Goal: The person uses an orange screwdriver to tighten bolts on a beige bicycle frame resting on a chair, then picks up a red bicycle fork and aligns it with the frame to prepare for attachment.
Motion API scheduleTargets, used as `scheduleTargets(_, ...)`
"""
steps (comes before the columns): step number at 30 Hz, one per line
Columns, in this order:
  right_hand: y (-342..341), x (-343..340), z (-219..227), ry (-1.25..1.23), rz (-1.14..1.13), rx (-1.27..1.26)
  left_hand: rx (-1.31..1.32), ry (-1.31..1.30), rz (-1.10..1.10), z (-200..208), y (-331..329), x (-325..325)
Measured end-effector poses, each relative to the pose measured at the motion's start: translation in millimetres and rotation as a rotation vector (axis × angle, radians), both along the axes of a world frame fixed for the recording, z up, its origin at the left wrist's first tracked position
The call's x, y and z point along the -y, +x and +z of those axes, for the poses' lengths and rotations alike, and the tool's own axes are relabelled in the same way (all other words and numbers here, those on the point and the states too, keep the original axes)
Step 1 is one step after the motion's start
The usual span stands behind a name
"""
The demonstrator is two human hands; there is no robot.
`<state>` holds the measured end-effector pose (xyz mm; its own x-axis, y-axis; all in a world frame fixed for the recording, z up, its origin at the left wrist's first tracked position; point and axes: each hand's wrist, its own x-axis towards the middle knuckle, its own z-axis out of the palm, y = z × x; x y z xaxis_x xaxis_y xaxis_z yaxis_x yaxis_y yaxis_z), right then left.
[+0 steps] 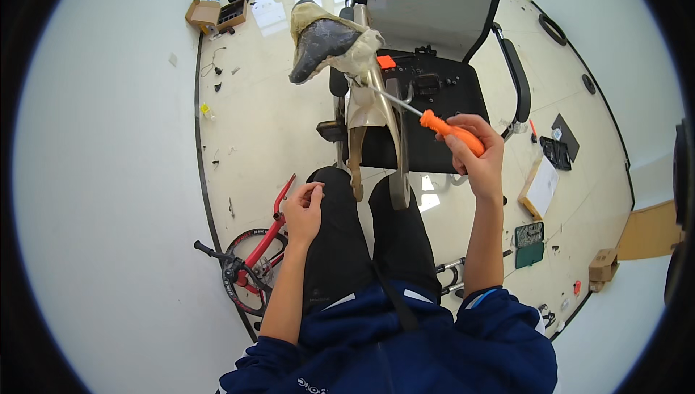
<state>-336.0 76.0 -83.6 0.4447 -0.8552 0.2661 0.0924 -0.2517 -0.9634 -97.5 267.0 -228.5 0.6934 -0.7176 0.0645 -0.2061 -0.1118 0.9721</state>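
Note:
My right hand (479, 156) grips the orange handle of a screwdriver (453, 132). Its metal shaft points up and left, and the tip meets the part just under a bicycle saddle (323, 40). Yellowish-white wrapping partly covers the dark saddle. Below it, a beige bicycle frame part (367, 108) stands upright, its two prongs reaching down between my knees. By my left knee, my left hand (302, 214) is closed with thumb and fingers together; whatever it may hold is too small to make out.
A black mesh office chair (434, 149) stands in front of me, small parts and dark components on its seat. On the floor at left lies a red bicycle (262, 245); farther off is an open cardboard box (204, 13). At right are a white-topped panel (541, 185) and a green case (529, 253).

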Motion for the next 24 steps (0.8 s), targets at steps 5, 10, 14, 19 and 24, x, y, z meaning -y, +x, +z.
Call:
scheduleTargets(5,5.5,-6.8,-23.3,0.207,-0.081,0.434,-0.033,0.003,-0.022,-5.5,-3.8,1.6)
scheduleTargets(10,47.1,-14.6,-7.1,0.134,0.294,0.058,-0.071,0.038,-0.059,-3.2,-10.4,1.6)
scheduleTargets(14,91.6,0.2,-22.3,-0.043,0.054,0.065,-0.097,0.017,-0.029,3.1,-7.9,-0.6)
scheduleTargets(19,126.7,9.2,-34.6,-0.211,-0.031,0.031,-0.080,0.031,-0.011,-4.4,-4.8,-11.3)
scheduleTargets(24,154.2,25.1,-50.8,0.023,-0.010,0.048,-0.109,0.032,-0.037,-8.0,-9.8,-6.8)
